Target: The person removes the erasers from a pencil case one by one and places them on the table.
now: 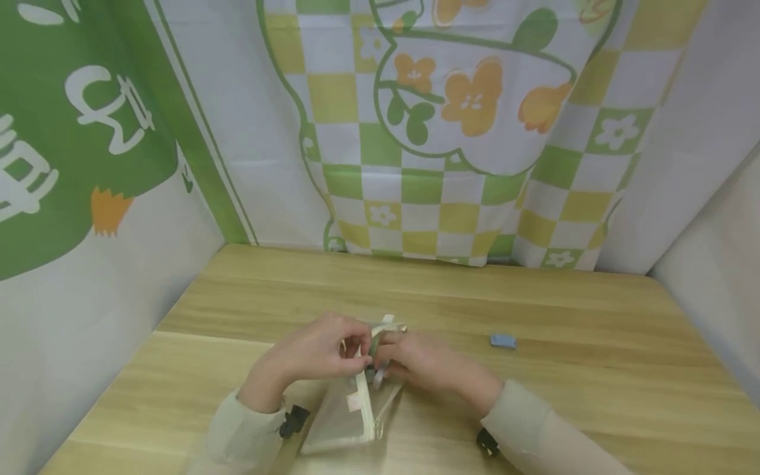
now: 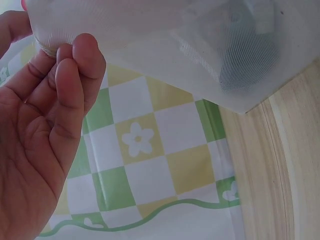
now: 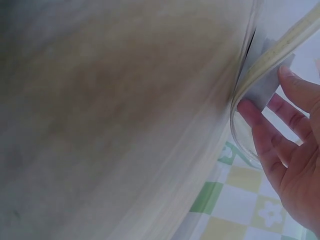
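Observation:
A translucent zip pouch (image 1: 338, 422) with a cream zipper edge lies on the table, its mouth open. My left hand (image 1: 323, 349) pinches one edge of that mouth between thumb and fingers. At the mouth's other side, my right hand (image 1: 421, 359) has its fingertips inside. In the right wrist view, those fingers and thumb pinch a flat grey piece (image 3: 265, 90) by the cream edge (image 3: 290, 37); its kind cannot be told. Through the pouch wall in the left wrist view, a dark grey shape (image 2: 250, 55) shows blurred.
A small light-blue block (image 1: 503, 341) lies on the wooden table (image 1: 594, 369), to the right of the pouch. Behind the table hangs a green and yellow checked curtain (image 1: 421, 185). Black wrist devices (image 1: 293, 421) sit at both cuffs.

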`<move>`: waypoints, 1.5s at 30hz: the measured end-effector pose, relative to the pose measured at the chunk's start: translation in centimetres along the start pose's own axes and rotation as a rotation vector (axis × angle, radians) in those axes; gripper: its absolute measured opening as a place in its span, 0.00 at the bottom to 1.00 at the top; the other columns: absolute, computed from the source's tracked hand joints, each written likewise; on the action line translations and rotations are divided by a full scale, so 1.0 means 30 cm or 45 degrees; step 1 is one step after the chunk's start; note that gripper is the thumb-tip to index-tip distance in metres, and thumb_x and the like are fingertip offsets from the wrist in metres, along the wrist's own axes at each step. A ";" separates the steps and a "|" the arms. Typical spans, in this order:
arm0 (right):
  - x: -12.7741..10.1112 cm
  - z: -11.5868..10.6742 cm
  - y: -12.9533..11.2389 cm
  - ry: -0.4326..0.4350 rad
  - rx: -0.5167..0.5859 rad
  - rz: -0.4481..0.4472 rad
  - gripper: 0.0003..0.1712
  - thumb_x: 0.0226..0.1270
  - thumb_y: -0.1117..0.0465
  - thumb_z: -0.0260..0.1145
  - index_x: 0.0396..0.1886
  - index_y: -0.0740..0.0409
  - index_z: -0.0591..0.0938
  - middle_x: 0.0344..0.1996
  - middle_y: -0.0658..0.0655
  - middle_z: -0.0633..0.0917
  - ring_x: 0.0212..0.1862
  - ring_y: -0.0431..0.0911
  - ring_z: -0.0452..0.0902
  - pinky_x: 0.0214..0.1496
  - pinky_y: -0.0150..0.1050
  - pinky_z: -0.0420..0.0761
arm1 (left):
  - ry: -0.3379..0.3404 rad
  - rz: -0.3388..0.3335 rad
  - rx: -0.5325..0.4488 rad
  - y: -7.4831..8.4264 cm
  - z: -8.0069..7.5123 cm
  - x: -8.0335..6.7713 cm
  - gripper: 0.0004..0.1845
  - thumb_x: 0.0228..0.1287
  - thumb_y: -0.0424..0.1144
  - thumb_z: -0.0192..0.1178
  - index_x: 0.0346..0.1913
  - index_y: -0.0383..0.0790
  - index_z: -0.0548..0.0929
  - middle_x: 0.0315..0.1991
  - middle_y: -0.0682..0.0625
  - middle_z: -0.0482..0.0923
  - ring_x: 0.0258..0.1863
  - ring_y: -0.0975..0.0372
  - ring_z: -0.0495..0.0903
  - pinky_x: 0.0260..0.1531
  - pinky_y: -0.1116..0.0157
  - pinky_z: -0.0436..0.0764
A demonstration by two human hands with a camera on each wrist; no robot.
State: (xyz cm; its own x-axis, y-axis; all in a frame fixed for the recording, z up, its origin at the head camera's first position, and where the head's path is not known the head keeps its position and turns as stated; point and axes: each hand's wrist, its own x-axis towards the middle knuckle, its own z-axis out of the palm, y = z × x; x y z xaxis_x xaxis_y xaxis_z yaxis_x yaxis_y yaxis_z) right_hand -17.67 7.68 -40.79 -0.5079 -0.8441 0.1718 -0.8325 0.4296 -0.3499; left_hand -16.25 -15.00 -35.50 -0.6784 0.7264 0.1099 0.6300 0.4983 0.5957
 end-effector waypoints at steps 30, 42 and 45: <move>-0.051 -0.044 -0.019 0.109 0.059 0.086 0.07 0.65 0.62 0.67 0.42 0.51 0.85 0.41 0.46 0.83 0.42 0.37 0.79 0.46 0.29 0.80 | 0.005 0.000 0.001 -0.003 0.009 0.000 0.05 0.59 0.35 0.62 0.29 0.49 0.78 0.21 0.60 0.71 0.21 0.72 0.68 0.21 0.74 0.70; -0.076 -0.055 -0.020 0.156 0.073 0.105 0.08 0.64 0.61 0.68 0.43 0.52 0.85 0.40 0.46 0.82 0.40 0.37 0.79 0.45 0.30 0.80 | 0.005 -0.001 -0.010 -0.003 0.010 -0.001 0.05 0.59 0.36 0.62 0.28 0.50 0.78 0.20 0.61 0.70 0.20 0.73 0.68 0.21 0.74 0.70; -0.082 -0.059 -0.021 0.168 0.076 0.115 0.08 0.64 0.61 0.68 0.42 0.52 0.85 0.41 0.46 0.83 0.41 0.38 0.80 0.46 0.31 0.81 | 0.007 0.008 -0.013 -0.007 0.012 0.000 0.05 0.59 0.35 0.62 0.29 0.49 0.78 0.20 0.60 0.71 0.20 0.73 0.68 0.21 0.74 0.70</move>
State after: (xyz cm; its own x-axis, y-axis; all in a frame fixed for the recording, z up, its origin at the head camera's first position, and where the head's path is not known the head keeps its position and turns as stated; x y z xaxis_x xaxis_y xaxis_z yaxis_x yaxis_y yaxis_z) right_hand -16.30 10.05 -39.35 -0.6077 -0.7520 0.2553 -0.7697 0.4786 -0.4225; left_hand -16.24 -14.94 -35.90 -0.6765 0.7270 0.1177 0.6302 0.4888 0.6033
